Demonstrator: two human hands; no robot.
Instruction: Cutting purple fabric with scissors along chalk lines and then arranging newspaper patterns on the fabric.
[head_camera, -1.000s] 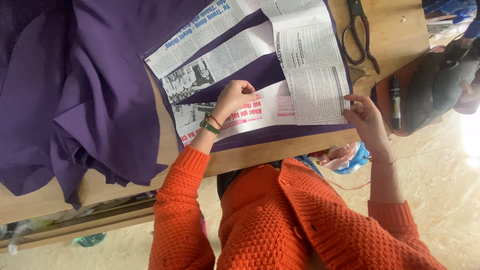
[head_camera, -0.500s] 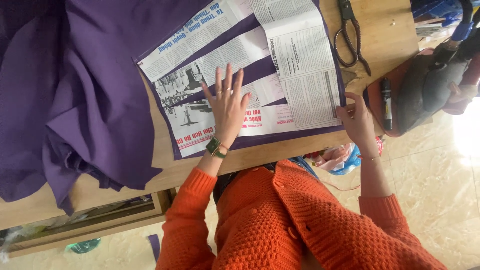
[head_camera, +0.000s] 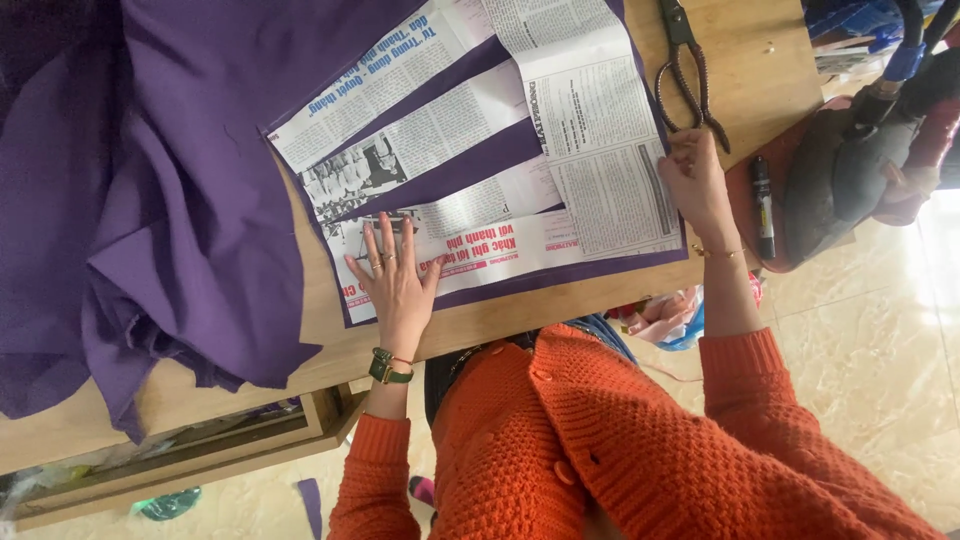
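Note:
Several newspaper pattern pieces (head_camera: 600, 150) lie fanned out on a purple cloth (head_camera: 200, 150) spread over a wooden table (head_camera: 770, 70). My left hand (head_camera: 397, 280), with a green watch on its wrist, lies flat with the fingers spread on the lowest paper strip (head_camera: 480, 250) near the table's front edge. My right hand (head_camera: 695, 185), wearing a thin bracelet, rests its bent fingertips on the right edge of the widest paper piece. It holds nothing that I can see. Black scissors (head_camera: 685, 70) lie just beyond it.
A black marker (head_camera: 762, 205) lies on a red surface right of the table, beside a dark bag (head_camera: 850, 170). The purple cloth hangs bunched over the table's left side. A wooden frame (head_camera: 200, 450) sits below the table, on a tiled floor (head_camera: 880, 340).
My left hand has opened flat and slid left along the lower paper strip. My right hand has moved up onto the right edge of the wide paper piece.

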